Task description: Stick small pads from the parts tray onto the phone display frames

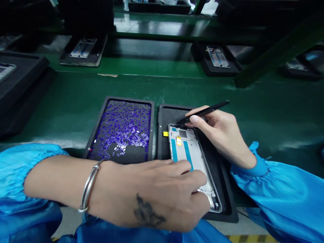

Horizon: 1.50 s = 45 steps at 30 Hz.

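A silver phone frame (199,159) with blue strips and a small yellow-and-white label lies in a black foam tray (164,116). My left hand (162,195) reaches over the frame's lower half, its curled fingers steadying it; the thumb and fingertips are hidden. Pinched in my right hand (219,130) are black tweezers (211,108), slanting down to the frame's top edge. Whether a small part sits at their tips, I cannot make out. Left of this tray, a second black tray (152,135) holds loose tiny purple-edged pieces (126,126), scattered thickly.
A yellow tab (165,134) sticks out beside the frame's upper left. More phone frames lie in foam trays along the green bench (126,82): one at back left (83,48), another at back right (218,57). Stacked black trays (22,87) stand at far left. A dark green post (273,50) slants at right.
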Motion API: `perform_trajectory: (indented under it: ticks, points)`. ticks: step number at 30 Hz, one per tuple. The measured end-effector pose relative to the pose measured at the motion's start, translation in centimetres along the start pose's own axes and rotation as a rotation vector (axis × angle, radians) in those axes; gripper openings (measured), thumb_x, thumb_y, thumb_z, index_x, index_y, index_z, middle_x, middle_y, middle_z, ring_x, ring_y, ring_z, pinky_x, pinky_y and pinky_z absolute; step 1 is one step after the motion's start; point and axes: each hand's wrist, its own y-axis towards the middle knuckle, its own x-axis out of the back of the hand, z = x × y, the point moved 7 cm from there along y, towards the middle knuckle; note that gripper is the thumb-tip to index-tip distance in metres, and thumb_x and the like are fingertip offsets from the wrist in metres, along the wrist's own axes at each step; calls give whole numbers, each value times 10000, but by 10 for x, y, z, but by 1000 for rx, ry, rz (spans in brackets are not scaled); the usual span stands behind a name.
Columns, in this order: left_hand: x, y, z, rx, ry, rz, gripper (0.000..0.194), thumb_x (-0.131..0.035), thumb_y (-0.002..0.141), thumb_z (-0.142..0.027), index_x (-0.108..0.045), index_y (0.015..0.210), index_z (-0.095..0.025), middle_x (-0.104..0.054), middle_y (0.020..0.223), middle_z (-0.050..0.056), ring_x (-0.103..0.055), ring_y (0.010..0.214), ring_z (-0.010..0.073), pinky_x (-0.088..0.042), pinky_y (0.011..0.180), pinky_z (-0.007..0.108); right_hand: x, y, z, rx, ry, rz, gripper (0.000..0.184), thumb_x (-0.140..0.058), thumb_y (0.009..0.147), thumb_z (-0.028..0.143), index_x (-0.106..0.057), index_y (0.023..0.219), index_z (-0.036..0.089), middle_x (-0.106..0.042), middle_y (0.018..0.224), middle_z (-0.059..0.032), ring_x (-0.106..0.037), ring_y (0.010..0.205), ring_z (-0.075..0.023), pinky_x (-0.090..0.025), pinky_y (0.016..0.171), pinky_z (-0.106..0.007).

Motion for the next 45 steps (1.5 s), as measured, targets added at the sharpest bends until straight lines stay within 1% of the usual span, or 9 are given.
perform_trajectory:
  ticks: [8,16,23,28,31,34,36,39,45]
  points:
    - [-5,0,1,14,-41,28,230,-382,942,-104,-551,793,-153,-441,727,53,-340,620,163,-328,554,310,1,-1,5,51,-85,19,204,-596,893,364,-687,943,189,-681,979,-31,-655,873,-153,-541,735,-268]
    - [-19,-3,-2,30,-63,81,213,-375,941,-84,-546,832,-149,-472,816,65,-386,681,179,-363,598,311,5,-1,9,37,-37,6,228,-605,884,387,-674,928,173,-677,940,-40,-664,823,-148,-560,712,-269]
    - [-28,-4,-1,10,-5,145,174,-401,961,-132,-539,855,-143,-484,866,67,-432,735,189,-378,603,307,39,5,11,-37,336,-252,272,-696,810,389,-658,930,148,-636,914,-59,-670,832,-154,-615,770,-302]
    - [-20,-9,-18,-45,-35,202,273,-475,964,-431,-529,896,-173,-490,888,50,-440,726,180,-387,595,310,64,-2,18,58,404,-395,256,-708,801,357,-652,914,135,-619,899,-66,-654,821,-155,-624,771,-337]
    - [-28,-14,-34,-68,55,255,159,-530,927,-302,-527,852,-162,-474,822,40,-447,708,176,-355,566,314,75,-13,24,114,419,-452,241,-712,800,333,-656,907,125,-621,901,-72,-659,810,-151,-625,755,-321]
    - [-35,-16,-41,-77,131,236,120,-486,922,-175,-525,811,-152,-466,782,36,-454,701,170,-352,572,314,84,-21,31,181,434,-502,224,-711,802,318,-661,895,120,-621,911,-68,-659,804,-142,-631,727,-305]
    - [-36,-15,-34,-56,163,210,150,-467,940,-180,-527,806,-154,-467,764,31,-457,697,167,-365,588,314,90,-24,34,212,439,-537,226,-705,807,321,-664,895,118,-619,899,-58,-659,792,-133,-634,716,-298]
    - [-36,-8,-9,-26,231,211,126,-478,936,-184,-543,832,-155,-510,786,36,-479,722,173,-398,624,315,99,-27,37,241,438,-588,238,-706,806,333,-667,898,117,-622,904,-54,-659,783,-126,-637,720,-299]
    - [-28,12,77,76,331,263,146,-467,948,-267,-554,916,-155,-581,927,72,-529,835,200,-460,742,322,110,-29,35,262,421,-635,252,-715,796,337,-672,902,112,-629,901,-59,-654,792,-125,-635,743,-292]
